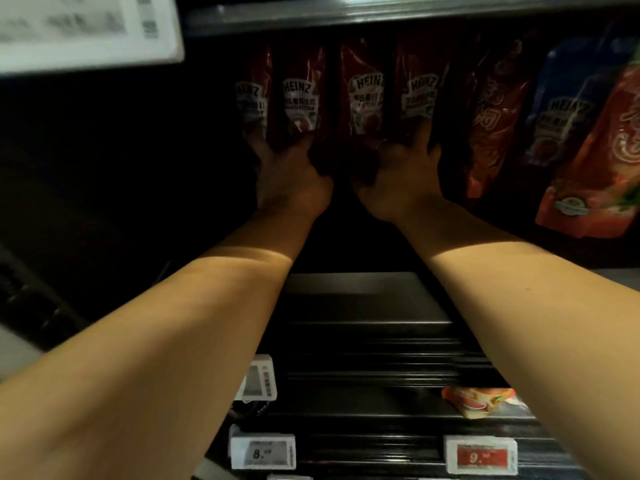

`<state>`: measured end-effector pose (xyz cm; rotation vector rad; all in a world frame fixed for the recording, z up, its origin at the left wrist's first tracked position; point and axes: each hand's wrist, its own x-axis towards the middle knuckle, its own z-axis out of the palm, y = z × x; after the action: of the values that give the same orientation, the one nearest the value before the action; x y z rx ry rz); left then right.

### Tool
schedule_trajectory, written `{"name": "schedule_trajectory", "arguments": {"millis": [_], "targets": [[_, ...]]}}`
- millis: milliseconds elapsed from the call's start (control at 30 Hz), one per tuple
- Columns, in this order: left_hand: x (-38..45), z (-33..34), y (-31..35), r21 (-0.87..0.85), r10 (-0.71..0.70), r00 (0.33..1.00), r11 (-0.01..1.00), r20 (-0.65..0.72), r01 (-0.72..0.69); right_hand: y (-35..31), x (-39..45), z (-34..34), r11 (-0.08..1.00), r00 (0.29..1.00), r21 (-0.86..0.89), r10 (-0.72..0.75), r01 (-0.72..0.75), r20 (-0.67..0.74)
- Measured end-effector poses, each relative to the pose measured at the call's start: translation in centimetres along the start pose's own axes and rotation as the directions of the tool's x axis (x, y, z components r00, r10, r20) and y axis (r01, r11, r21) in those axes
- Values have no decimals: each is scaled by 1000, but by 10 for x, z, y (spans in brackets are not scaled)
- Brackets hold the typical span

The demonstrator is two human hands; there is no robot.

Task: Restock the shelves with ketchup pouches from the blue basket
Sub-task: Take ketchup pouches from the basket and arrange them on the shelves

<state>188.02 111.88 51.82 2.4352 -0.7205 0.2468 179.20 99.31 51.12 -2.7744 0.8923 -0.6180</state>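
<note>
Both arms reach deep into a dim shelf (363,306) as we restock ketchup. Our left hand (287,171) sits at the foot of the two left Heinz pouches (299,98); our right hand (398,168) sits under the two right Heinz pouches (367,98), w/ fingers spread up against their lower edges. It's too dark to tell whether either grip is curled round a pouch or just pressing flat, so we can't call them open or closed. The four pouches stand upright in a row at the back, side by side. Further right stand red-orange pouches (588,161) of another kind and a blue Heinz pouch (557,109). Price tags (263,452) line the shelf edges below. The blue basket isn't in view.

Risk, as we judge it: soft pouches standing on narrow bases topple easily; a hasty pull-back of either hand could drag one fwd or tip the row like dominoes. Poor light also makes it easy to misalign the facings or nudge the neighbouring red-orange stock.
</note>
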Motion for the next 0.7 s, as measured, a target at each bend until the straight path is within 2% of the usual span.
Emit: {"name": "schedule_trajectory", "arguments": {"millis": [133,233,367,433,500,700], "targets": [[-3,0,1,8,-9,999,1000,50,8,3,8,8,996,994,-80,-34,42,105],[-8,0,5,22,-8,997,1000,71,6,2,10,11,998,991,-48,-42,49,130],[-10,-3,6,23,-18,998,1000,68,16,3,1,4,999,998,-7,-32,32,60],[-11,-2,5,4,-28,999,1000,40,28,2,-5,0,999,999,5,34,-34,-7],[-12,-1,3,-8,-28,999,1000,35,29,1,-7,-1,993,993,36,116,-116,7],[-6,4,1,18,-31,999,999,35,31,2,-2,-1,994,995,49,93,-95,43]]}}
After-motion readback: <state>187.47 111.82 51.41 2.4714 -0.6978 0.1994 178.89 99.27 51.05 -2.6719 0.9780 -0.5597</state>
